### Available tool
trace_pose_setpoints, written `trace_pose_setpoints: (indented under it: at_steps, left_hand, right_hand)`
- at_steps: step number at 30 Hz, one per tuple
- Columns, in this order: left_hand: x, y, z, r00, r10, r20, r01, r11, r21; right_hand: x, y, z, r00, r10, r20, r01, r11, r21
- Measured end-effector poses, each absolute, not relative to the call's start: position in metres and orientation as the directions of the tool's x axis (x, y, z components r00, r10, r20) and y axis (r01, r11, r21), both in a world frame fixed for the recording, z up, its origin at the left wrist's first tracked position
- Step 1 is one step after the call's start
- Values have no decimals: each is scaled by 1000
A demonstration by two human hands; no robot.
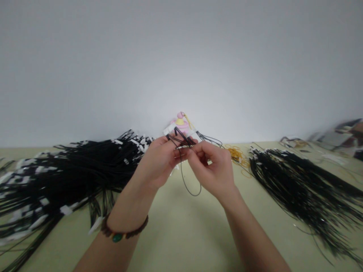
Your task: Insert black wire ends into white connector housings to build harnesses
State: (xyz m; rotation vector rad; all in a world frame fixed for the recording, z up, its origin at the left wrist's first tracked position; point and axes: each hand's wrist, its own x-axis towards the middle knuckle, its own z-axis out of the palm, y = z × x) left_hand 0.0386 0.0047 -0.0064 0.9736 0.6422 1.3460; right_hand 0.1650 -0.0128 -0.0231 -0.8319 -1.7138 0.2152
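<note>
Both hands meet over the middle of the table around a small wire harness of thin black wires (190, 193) with white connectors (169, 129). My left hand (159, 160), with a beaded bracelet at its wrist, has its fingers closed round the bundle. Close beside it, my right hand (212, 166) pinches the wires between thumb and forefinger. One wire hangs below the hands in a loop. More wires stick out to the right behind my right hand. The exact grip of the fingertips is partly hidden and slightly blurred.
A large heap of black wire harnesses (93, 162) with white connectors lies at left. Yellow rubber bands (236, 154) and a spread bundle of black wires (300, 189) lie at right. A pink and yellow trinket (180, 121) stands behind the hands by the wall (181, 56).
</note>
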Motion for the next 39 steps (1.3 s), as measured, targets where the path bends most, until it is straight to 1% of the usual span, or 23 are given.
trace_pose_setpoints:
  at_steps: [20, 33, 39]
  left_hand:
    - [40, 8, -11, 182, 966, 186, -500, -72, 863]
    - [44, 8, -15, 182, 974, 136, -489, -31, 872]
    - [44, 9, -15, 186, 972, 144, -492, -35, 870]
  right_hand:
    - [164, -13, -23, -107, 636, 764, 422, 725, -545]
    - [162, -12, -24, -130, 656, 743, 431, 712, -554]
    - [162, -11, -24, -130, 658, 741, 438, 709, -553]
